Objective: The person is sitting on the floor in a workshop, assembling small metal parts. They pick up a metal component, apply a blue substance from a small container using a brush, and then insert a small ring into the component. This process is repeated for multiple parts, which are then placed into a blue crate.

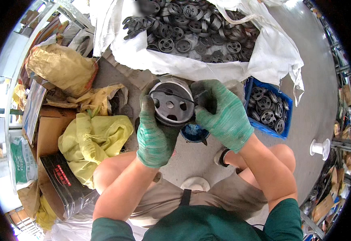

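Observation:
A round grey metal pulley wheel (176,109) with holes through its face is held up in front of me. My left hand (155,138), in a green knitted glove with dark fingers, is closed around its left side and underside. A thin black strip (171,94) crosses the wheel's upper face. At the strip's right end, my right hand (225,114), gloved alike, pinches with thumb and curled fingers beside the rim. Its fingertips are partly hidden and dark. Below the wheel, a blue-lined bowl (195,133) shows between my hands.
Ahead, a large white woven sack (137,60) holds many dark pulley wheels (183,45); a dark glove (136,26) rests at its left. Right stands a blue crate (266,130) of wheels. Yellow sacks (97,136) and a black box (65,180) lie left. A white spool (320,149) is far right.

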{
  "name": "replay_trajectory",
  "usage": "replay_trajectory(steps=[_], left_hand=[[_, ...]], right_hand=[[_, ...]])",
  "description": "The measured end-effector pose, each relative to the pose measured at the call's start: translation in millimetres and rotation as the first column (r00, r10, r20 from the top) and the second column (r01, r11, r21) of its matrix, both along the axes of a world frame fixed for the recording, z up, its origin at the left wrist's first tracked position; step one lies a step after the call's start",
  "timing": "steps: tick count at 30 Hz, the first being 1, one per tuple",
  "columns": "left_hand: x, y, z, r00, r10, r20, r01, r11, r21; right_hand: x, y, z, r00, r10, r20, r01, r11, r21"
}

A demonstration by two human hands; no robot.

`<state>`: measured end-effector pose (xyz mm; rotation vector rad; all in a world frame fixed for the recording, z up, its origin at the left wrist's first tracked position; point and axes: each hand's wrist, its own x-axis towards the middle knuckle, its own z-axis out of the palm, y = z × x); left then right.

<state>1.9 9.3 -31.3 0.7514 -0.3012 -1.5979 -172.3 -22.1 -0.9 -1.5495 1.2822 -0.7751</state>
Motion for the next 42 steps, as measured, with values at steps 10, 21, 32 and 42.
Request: replay_trajectory(steps=[10, 21, 32, 42], left_hand=[[-3, 5, 2, 0.987, -0.124, 0.098, 0.120, 0.992, 0.046], [1, 17, 29, 0.863, -0.475, 0.173, 0.479, 0.877, 0.016], [-4, 22, -5, 0.795, -0.498, 0.345, 0.535, 0.845, -0.013], [-28, 24, -39, 0.461, -0.722, 0.516, 0.790, 0.599, 0.132]], right_hand=[[-10, -12, 0, 0.990, -0.043, -0.137, 0.018, 0.984, -0.177], [-29, -16, 14, 0.994, 0.102, 0.029, -0.096, 0.983, -0.158], [-61, 17, -24, 0.955, 0.274, -0.112, -0.296, 0.866, -0.402], [-123, 48, -67, 0.897, 0.397, -0.195, -0.414, 0.908, -0.056]])
